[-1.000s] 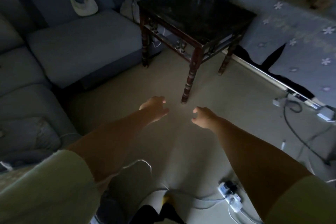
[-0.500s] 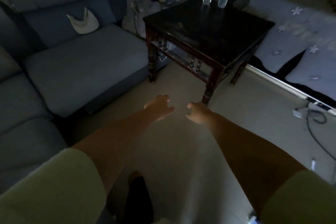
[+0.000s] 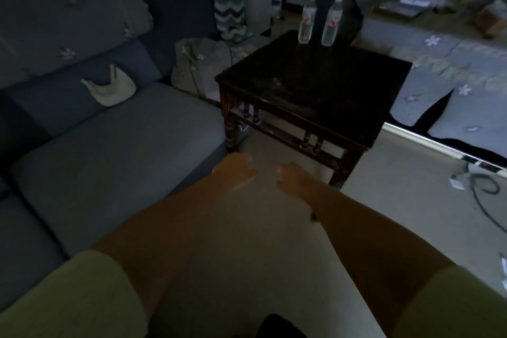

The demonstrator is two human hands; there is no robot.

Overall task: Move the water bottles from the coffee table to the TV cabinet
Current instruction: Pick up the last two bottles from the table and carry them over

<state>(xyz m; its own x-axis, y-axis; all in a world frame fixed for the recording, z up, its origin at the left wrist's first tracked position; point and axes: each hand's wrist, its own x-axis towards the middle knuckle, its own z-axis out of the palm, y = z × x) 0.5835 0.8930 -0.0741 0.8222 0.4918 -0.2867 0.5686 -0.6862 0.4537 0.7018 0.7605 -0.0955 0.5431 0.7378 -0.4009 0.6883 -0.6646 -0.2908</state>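
1. Standing upright side by side at the far edge of the dark, glossy, square wooden coffee table (image 3: pixel 315 85) are 2 clear plastic water bottles (image 3: pixel 305 22), contents indistinct.
2. The left hand (image 3: pixel 236 170) and right hand (image 3: pixel 295 178) are hanging loose and empty, well short of them.
3. A grey fabric sofa (image 3: pixel 109 132) is sitting left.

Dim room here: a grey-blue fabric sectional sofa (image 3: pixel 115 140) runs along the left wall beside a pale bare floor (image 3: pixel 411 217), a zigzag-patterned blanket (image 3: pixel 229 5) drapes its far end, and flower-embroidered grey covers (image 3: pixel 452 85) hang at right.
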